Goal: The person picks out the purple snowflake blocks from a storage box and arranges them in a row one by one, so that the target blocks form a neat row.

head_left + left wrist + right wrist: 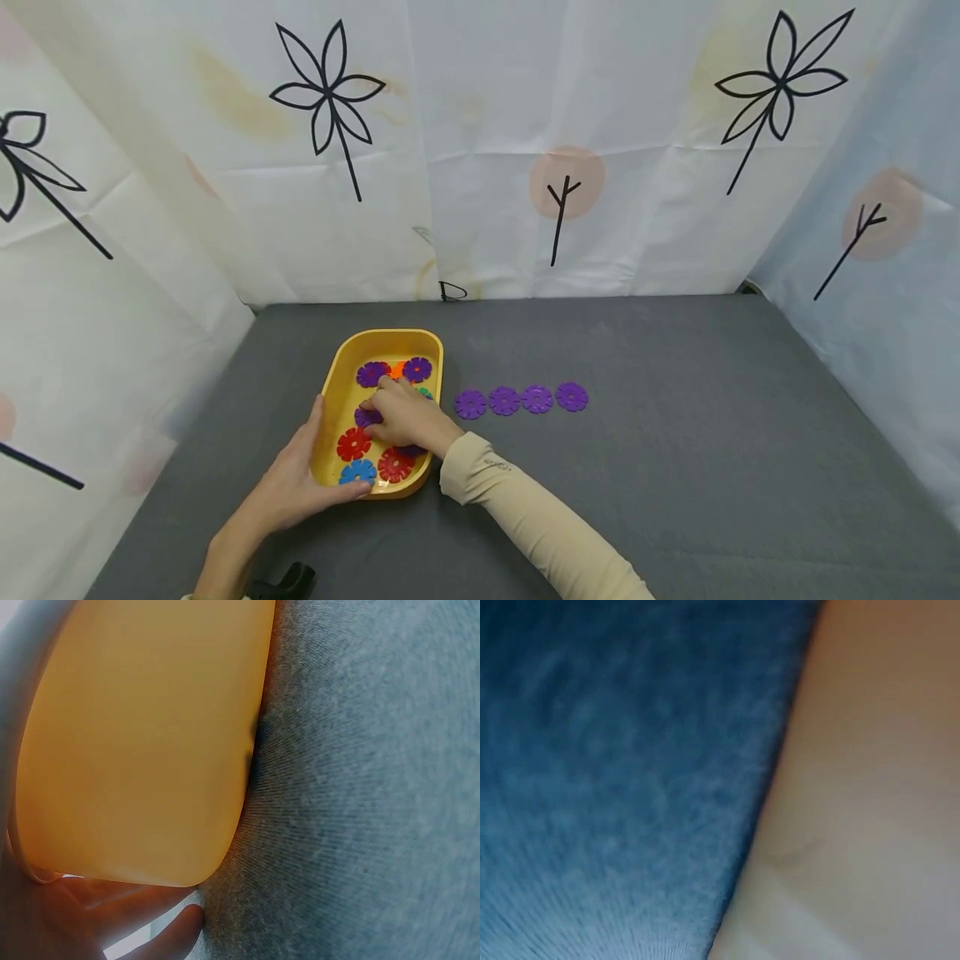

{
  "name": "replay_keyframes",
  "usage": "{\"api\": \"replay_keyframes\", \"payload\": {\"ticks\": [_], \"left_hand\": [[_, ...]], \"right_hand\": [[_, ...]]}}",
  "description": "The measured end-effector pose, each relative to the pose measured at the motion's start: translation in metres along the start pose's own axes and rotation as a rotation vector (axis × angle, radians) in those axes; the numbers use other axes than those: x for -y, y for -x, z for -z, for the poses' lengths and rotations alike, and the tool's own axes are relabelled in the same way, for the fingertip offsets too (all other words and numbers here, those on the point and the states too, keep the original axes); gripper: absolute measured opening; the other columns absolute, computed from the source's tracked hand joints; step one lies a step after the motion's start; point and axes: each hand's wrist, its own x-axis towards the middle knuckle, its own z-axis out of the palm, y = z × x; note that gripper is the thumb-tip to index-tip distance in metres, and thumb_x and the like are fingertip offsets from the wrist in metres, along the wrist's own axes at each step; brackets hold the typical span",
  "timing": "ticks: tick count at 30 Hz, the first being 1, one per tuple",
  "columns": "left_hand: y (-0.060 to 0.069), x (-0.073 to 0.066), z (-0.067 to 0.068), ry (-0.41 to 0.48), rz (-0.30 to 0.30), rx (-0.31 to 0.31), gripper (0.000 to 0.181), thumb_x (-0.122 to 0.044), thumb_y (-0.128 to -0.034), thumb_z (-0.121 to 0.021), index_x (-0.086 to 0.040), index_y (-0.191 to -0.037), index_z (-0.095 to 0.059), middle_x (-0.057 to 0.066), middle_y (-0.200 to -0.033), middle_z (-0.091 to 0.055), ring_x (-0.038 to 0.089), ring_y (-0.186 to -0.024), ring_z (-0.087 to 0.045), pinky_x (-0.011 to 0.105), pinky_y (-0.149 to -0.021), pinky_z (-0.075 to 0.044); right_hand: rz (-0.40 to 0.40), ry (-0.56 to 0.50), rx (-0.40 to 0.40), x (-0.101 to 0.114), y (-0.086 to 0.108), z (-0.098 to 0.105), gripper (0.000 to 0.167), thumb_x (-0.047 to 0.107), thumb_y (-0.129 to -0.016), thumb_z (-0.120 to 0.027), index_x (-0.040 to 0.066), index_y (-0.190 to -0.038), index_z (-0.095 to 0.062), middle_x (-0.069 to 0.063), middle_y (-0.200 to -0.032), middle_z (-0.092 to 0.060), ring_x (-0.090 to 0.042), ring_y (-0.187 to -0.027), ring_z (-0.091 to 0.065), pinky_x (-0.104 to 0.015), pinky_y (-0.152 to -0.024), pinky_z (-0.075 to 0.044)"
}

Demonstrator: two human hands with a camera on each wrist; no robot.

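A yellow tray (384, 338) stands on the grey cloth, holding flower-shaped plastic discs in several colours. My left hand (288, 483) grips its near left corner, thumb over the front rim and fingers along the left side. In the left wrist view, the tray's outer wall (142, 750) fills much of the picture. Inside the tray, my right hand (408, 417) pinches a purple flower disc (366, 417) between a finger and the thumb; part of that disc is hidden. Near it lie a red disc (353, 444), another red disc (395, 465) and a blue disc (357, 472).
Right of the tray, several purple flower discs (504, 401) lie in a row on the grey cloth (675, 467). White printed curtains (480, 100) hang at the back and sides. The right wrist view shows only cloth and a pale blurred surface (870, 787). A black object (288, 583) is at the bottom edge.
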Motion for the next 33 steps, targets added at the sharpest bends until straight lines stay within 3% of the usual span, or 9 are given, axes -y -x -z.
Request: {"api": "replay_keyframes", "payload": {"ticks": [5,8,13,16,19,24,33], "left_hand": [[0.0003,-0.0005,-0.0001,0.005,0.008,0.004,0.135,-0.059,-0.0772,-0.081,-0.008,-0.164,0.009,0.028,-0.158,-0.031,0.042,-0.132,-0.048,0.06,-0.103,-0.052],[0.0003,-0.0004,0.0003,0.006,0.003,0.002,0.135,-0.059,-0.0776,-0.081,-0.008,-0.164,0.01,0.028,-0.158,-0.031,0.041,-0.131,-0.048,0.06,-0.103,-0.051],[0.0004,-0.0003,0.0008,-0.002,-0.008,-0.006,0.135,-0.057,-0.0777,-0.082,-0.008,-0.164,0.009,0.029,-0.158,-0.031,0.041,-0.131,-0.048,0.061,-0.104,-0.05],[0.0003,-0.0005,0.0005,-0.005,-0.002,-0.002,0.135,-0.058,-0.0777,-0.082,-0.008,-0.164,0.009,0.029,-0.159,-0.03,0.043,-0.132,-0.047,0.063,-0.105,-0.049],[0.0002,-0.0004,-0.0004,-0.005,0.009,0.004,0.135,-0.059,-0.0774,-0.081,-0.009,-0.164,0.009,0.029,-0.16,-0.029,0.045,-0.135,-0.046,0.064,-0.106,-0.048],[0.0004,-0.0001,-0.0012,0.004,0.016,0.009,0.135,-0.059,-0.0774,-0.081,-0.009,-0.164,0.01,0.03,-0.161,-0.027,0.047,-0.137,-0.044,0.065,-0.108,-0.046],[-0.0002,0.0005,-0.0006,-0.001,0.013,0.004,0.135,-0.06,-0.077,-0.081,-0.011,-0.164,0.01,0.029,-0.159,-0.03,0.045,-0.134,-0.047,0.064,-0.105,-0.049]], "right_hand": [[-0.041,0.003,-0.007,0.0028,0.0008,-0.002,0.034,0.038,-0.095,-0.072,0.029,-0.127,-0.074,0.004,-0.119,-0.058,-0.015,-0.107,-0.05,-0.031,-0.087,-0.057],[0.006,-0.009,-0.039,0.0012,-0.0001,-0.0016,0.026,0.032,-0.094,-0.074,0.023,-0.119,-0.078,0.005,-0.115,-0.064,-0.014,-0.105,-0.052,-0.027,-0.088,-0.053],[0.094,-0.009,-0.067,-0.002,-0.0015,0.0012,0.023,0.025,-0.092,-0.078,0.017,-0.113,-0.08,0.005,-0.109,-0.074,-0.011,-0.105,-0.062,-0.024,-0.101,-0.048],[0.062,-0.005,-0.036,-0.0016,-0.0005,0.0016,0.032,0.027,-0.092,-0.078,0.019,-0.122,-0.076,0.004,-0.115,-0.071,-0.012,-0.109,-0.06,-0.025,-0.102,-0.05],[-0.01,0.007,-0.009,0.0003,0.0011,0.0003,0.04,0.032,-0.09,-0.079,0.022,-0.128,-0.073,0.002,-0.119,-0.064,-0.015,-0.108,-0.054,-0.029,-0.093,-0.056],[-0.074,-0.003,-0.006,0.0029,0.0024,0.0,0.038,0.037,-0.088,-0.081,0.024,-0.123,-0.074,0.003,-0.114,-0.058,-0.015,-0.103,-0.048,-0.032,-0.082,-0.059],[-0.058,-0.032,0.007,0.002,0.0012,0.0009,0.043,0.037,-0.088,-0.081,0.025,-0.127,-0.067,0.003,-0.122,-0.06,-0.016,-0.113,-0.05,-0.038,-0.092,-0.058]]}}
